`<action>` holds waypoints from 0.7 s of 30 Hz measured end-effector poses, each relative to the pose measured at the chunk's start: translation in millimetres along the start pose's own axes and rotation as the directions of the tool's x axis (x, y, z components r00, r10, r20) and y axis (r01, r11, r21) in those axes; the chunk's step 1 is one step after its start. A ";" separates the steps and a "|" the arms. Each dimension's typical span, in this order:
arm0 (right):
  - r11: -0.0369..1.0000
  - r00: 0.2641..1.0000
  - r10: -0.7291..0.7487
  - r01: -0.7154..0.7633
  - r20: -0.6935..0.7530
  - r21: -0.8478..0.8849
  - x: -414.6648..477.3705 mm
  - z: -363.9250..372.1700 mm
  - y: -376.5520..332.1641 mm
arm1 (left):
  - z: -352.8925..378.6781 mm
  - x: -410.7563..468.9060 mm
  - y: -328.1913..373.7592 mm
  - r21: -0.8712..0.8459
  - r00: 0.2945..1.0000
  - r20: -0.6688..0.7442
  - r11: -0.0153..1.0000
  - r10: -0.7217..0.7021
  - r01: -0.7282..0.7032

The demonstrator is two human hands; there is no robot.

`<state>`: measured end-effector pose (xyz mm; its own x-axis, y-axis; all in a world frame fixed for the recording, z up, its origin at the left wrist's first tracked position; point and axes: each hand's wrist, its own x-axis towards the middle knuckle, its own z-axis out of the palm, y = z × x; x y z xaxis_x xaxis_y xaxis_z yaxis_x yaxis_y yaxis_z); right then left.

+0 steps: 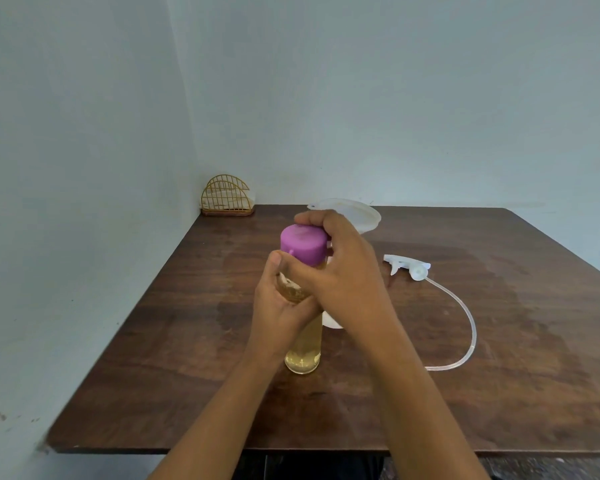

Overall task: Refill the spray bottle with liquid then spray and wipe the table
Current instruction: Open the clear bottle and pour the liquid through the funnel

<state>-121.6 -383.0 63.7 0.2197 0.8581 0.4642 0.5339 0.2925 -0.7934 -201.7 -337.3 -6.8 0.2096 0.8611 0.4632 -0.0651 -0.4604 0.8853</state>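
Now, bottle (302, 353) holding amber liquid (301, 362), purple cap (303, 244)

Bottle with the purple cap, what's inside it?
Yellowish liquid shows through the clear bottle near its base. The left hand and right hand cover its middle and the purple cap hides the top, so the fill level cannot be seen.

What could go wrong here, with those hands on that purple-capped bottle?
1. The left hand holds the tall bottle and the right hand grips the cap. If either grip slips, yellow liquid could spill on the table.
2. The spray head and its tube lie loose beside the right forearm, which might knock them.
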 end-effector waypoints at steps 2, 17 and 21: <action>0.971 0.992 0.048 -0.074 0.116 0.229 0.5 -12.0 9.0 | 2.1 -0.7 -0.5 0.001 1.000 -0.020 1.000 0.008 -0.008; 0.953 0.999 -0.039 0.039 0.005 -0.300 -3.4 4.0 -14.7 | -0.8 -0.7 -9.8 0.005 1.000 -0.003 1.000 -0.014 0.014; 0.997 0.996 0.016 -0.023 0.085 0.076 4.1 -7.8 0.0 | 0.8 0.8 -3.0 -0.023 1.000 0.005 1.000 0.020 -0.019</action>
<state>-114.3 -382.8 68.7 0.1585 0.8953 0.4162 0.4650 0.3042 -0.8314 -200.6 -335.4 -9.1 0.2132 0.8508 0.4803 -0.0911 -0.4721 0.8768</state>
